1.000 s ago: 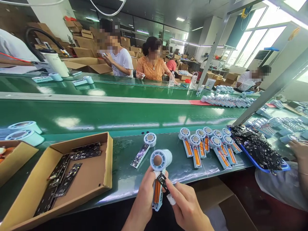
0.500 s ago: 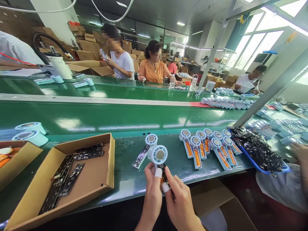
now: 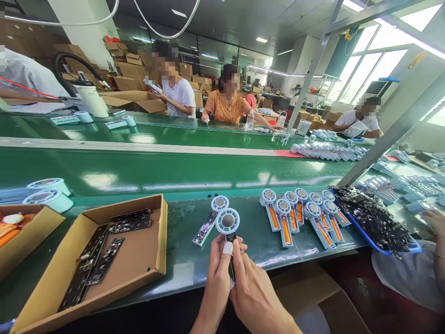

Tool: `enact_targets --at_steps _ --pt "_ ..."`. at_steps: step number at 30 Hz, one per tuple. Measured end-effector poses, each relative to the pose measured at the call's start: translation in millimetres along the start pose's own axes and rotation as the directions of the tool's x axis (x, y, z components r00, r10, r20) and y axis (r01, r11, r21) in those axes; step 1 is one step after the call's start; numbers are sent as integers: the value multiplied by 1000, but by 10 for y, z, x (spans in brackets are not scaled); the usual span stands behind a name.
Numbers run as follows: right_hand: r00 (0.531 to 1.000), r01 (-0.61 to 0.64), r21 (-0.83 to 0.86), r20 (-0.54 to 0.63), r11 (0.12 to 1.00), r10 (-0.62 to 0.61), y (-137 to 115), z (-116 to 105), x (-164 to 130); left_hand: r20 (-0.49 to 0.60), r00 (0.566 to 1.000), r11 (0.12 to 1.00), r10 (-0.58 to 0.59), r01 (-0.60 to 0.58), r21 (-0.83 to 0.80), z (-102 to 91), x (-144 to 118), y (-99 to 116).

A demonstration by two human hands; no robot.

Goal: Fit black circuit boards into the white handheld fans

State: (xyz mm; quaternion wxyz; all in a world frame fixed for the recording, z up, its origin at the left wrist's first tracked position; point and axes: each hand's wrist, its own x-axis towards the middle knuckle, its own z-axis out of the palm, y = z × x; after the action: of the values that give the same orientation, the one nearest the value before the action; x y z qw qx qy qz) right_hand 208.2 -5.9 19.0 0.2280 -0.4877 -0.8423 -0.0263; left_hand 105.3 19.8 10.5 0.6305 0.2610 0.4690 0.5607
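Note:
Between my two hands is a light-blue plastic housing with a round head (image 3: pixel 227 221), its handle pointing down toward me. A black circuit board (image 3: pixel 231 237) lies along that handle, mostly covered by my fingers. My left hand (image 3: pixel 219 271) wraps the handle from the left, its thumb in a white finger cover. From the other side my right hand (image 3: pixel 250 283) presses its fingers on the board and handle. Just behind, on the bench, lies a similar housing (image 3: pixel 205 228) with a board in its handle.
A cardboard tray (image 3: pixel 160 241) with several circuit boards stands left. Several housings with orange strips (image 3: pixel 285 229) lie right, beside a blue tray (image 3: pixel 373 241) heaped with black boards. A green conveyor (image 3: pixel 181 169) runs behind. Co-workers sit across; another person's hand (image 3: pixel 434 220) shows far right.
My right hand has closed in over the handle, its fingers now covering more of the board. The housing's head has shifted slightly left and up.

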Motion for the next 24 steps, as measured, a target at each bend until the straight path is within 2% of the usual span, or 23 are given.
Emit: enact_targets --at_steps 4,6,8,9,10,11,12,13,14,15,17,18,21,24 --pt "986 -79 20 -148 997 81 -45 153 -44 58 998 999 -16 13 51 41 1 45" --pt "976 -120 52 -177 991 127 6 176 -69 104 995 983 4 -23 182 14 31 132" --pt "968 -177 61 -170 982 185 122 181 -81 143 984 905 106 -155 397 -72 109 254" --pt "964 -213 50 -150 976 218 199 183 -77 151 966 815 210 -258 519 -135 168 316" --pt "962 -248 30 -114 968 250 285 185 -61 158 926 683 342 -360 635 -209 239 373" --pt "959 -276 2 -62 961 275 372 187 -32 165 862 522 479 -432 736 -285 317 419" --pt "956 -295 -31 1 955 295 457 187 14 183 795 364 578 -452 814 -359 398 452" --pt "950 -302 -67 66 951 306 532 182 76 215 757 240 617 -441 865 -424 475 470" --pt "942 -299 -106 126 948 311 595 169 154 248 754 159 608 -422 893 -475 544 475" --pt "934 -287 -143 176 947 309 642 149 243 272 776 116 568 -403 908 -510 601 469" --pt "926 -254 -199 234 947 297 683 87 441 301 830 107 469 -392 914 -532 673 439" --pt "923 -243 -207 250 948 291 674 57 540 314 842 121 439 -401 908 -526 691 420" --pt "907 -250 -139 311 958 282 536 55 780 390 820 173 420 -494 852 -496 712 370" --pt "876 -357 -91 312 930 367 286 292 903 411 808 273 421 -545 793 -519 732 309"
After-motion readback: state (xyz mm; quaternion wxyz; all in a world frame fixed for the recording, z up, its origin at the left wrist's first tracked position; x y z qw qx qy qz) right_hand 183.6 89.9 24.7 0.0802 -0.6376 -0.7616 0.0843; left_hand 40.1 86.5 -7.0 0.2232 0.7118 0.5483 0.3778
